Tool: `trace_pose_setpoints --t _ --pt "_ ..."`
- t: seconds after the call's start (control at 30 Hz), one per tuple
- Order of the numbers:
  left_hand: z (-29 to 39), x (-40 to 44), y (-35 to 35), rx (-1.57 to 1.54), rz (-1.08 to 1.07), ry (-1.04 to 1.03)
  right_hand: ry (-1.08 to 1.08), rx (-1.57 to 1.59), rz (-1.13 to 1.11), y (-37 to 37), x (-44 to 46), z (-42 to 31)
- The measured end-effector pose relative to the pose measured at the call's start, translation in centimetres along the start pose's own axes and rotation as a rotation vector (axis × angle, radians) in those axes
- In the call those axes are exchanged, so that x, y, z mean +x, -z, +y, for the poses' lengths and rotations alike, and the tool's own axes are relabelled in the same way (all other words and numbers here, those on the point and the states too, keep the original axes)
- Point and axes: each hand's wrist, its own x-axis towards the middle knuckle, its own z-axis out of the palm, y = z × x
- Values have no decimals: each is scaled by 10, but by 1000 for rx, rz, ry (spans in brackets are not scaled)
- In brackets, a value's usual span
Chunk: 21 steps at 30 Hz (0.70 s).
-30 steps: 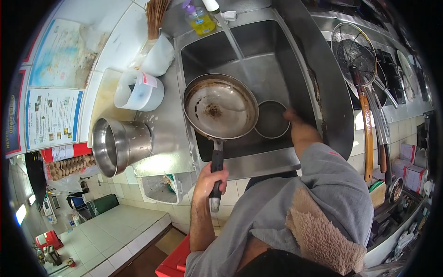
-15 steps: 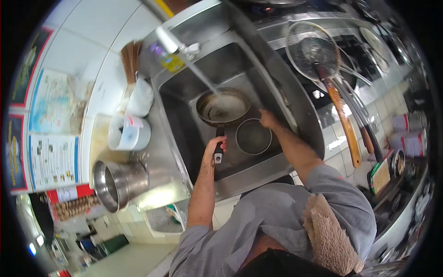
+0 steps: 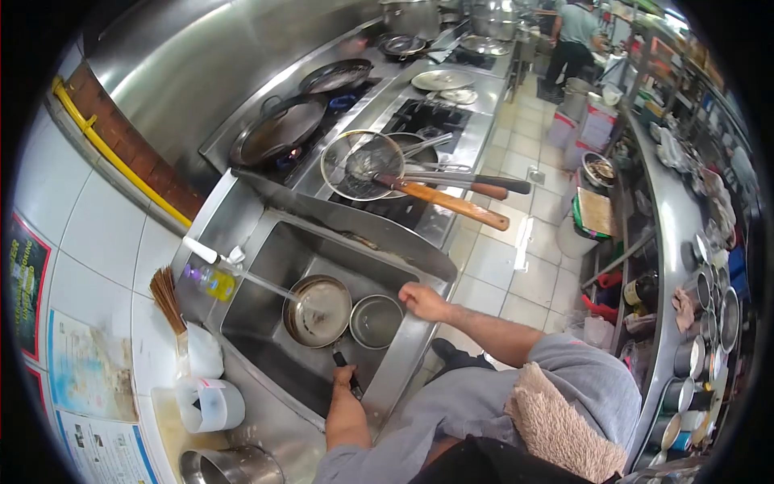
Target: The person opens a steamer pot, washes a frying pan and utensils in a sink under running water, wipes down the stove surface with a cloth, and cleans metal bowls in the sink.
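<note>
Frying pan [image 3: 319, 315]: held mid-basin in the sink [image 3: 270, 347], its base facing down, its handle turned toward the front edge.
Handle [image 3: 339, 356]: clamped in the left hand [image 3: 344, 376].
Tap [image 3: 201, 251]: water is poured into the pan from the far edge.
Pot [image 3: 376, 321]: set just beside the pan, near the front right corner.
Right hand [image 3: 425, 302]: fingers curled together at that corner; contact with the rim cannot be told.
</note>
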Motion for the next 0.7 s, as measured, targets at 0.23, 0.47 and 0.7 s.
trace_pose_setpoints --t 0.23,0.47,0.7 --pt "14 11 -4 181 220 -77 -175 -349 -230 -35 11 -14" --pt "38 -21 -1 43 329 -126 -585 -352 -684 -115 80 72" --pt "66 -84 -1 413 542 -135 -529 -330 -604 -177 54 192"
